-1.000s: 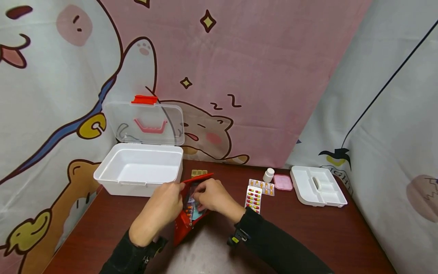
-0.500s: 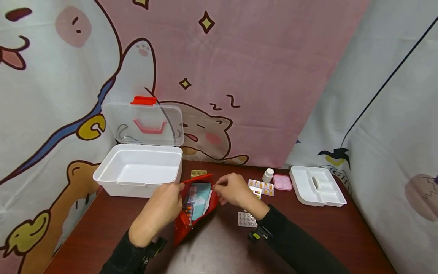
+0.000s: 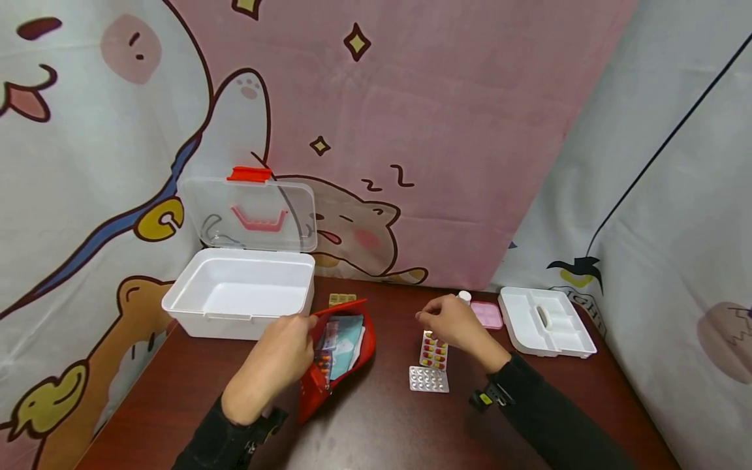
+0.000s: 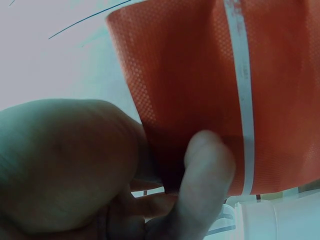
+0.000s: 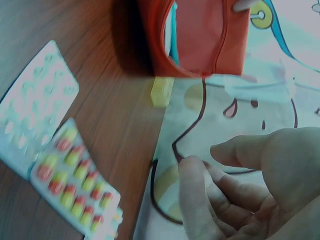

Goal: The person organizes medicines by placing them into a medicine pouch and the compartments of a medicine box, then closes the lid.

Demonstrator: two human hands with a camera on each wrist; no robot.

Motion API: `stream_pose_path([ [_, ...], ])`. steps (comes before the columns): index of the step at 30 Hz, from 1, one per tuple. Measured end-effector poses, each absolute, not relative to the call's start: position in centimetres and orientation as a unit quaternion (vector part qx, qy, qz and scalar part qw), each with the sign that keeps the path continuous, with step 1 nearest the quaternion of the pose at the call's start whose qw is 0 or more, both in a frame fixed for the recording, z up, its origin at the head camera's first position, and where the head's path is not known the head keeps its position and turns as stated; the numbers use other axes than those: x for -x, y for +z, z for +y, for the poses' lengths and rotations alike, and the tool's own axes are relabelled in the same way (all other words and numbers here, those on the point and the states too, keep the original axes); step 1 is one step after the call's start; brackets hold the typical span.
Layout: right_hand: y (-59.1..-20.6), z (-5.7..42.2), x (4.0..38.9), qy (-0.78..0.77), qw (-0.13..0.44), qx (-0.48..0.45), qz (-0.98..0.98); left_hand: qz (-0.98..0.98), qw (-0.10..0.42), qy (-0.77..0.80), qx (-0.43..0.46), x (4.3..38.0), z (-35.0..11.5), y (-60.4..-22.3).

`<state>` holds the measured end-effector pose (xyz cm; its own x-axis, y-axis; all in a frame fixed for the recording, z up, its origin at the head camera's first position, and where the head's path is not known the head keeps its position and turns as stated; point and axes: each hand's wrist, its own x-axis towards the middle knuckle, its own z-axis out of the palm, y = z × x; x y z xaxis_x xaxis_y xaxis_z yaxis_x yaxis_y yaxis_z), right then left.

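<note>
My left hand [image 3: 282, 356] grips the upper left edge of a red pouch [image 3: 314, 398], thumb against its outer side in the left wrist view. The pouch stands open, showing a light blue packet [image 3: 348, 346] and orange-and-dark capsules. My right hand [image 3: 461, 326] hovers over the table right of the pouch, fingers loosely curled; a gap shows between thumb and forefinger in the right wrist view, and nothing is held. Just below it lie a blister pack of red-and-yellow capsules [image 3: 433, 352] and a silver blister pack [image 3: 429, 379]. A white bottle [image 3: 465, 297] is partly hidden behind this hand.
A white box [image 3: 237, 323] with a raised clear lid [image 3: 249, 212] stands at the back left. Behind the pouch lies a yellowish blister pack [image 3: 342, 299]. A pink case [image 3: 487, 314] and a white compartment tray [image 3: 546, 320] sit at the right.
My right hand has come out of the pouch and moved right, uncovering the silver blister pack and now hiding the orange-capsule pack. My left hand keeps its grip on the pouch.
</note>
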<state>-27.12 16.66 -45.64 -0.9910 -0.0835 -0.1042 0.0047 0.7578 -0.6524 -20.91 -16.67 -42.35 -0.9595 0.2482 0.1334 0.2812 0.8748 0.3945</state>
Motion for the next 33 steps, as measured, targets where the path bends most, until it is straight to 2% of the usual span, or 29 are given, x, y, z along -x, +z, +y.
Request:
stream_pose_path([
  [15, -48.0, 21.2, 27.7, -0.266, 0.074, -0.019, 0.961, -0.968, 0.025, -0.215, 0.125, 20.8, -16.6, -42.4],
  [21, -49.3, 21.3, 27.8, -0.259, 0.085, -0.029, 0.962, -0.969, 0.032, -0.211, 0.128, 20.8, -16.7, -42.4],
  [33, -51.8, 20.6, 27.7, -0.183, 0.062, -0.046, 0.980, -0.969, 0.040, -0.206, 0.131, 21.0, -16.7, -42.5],
])
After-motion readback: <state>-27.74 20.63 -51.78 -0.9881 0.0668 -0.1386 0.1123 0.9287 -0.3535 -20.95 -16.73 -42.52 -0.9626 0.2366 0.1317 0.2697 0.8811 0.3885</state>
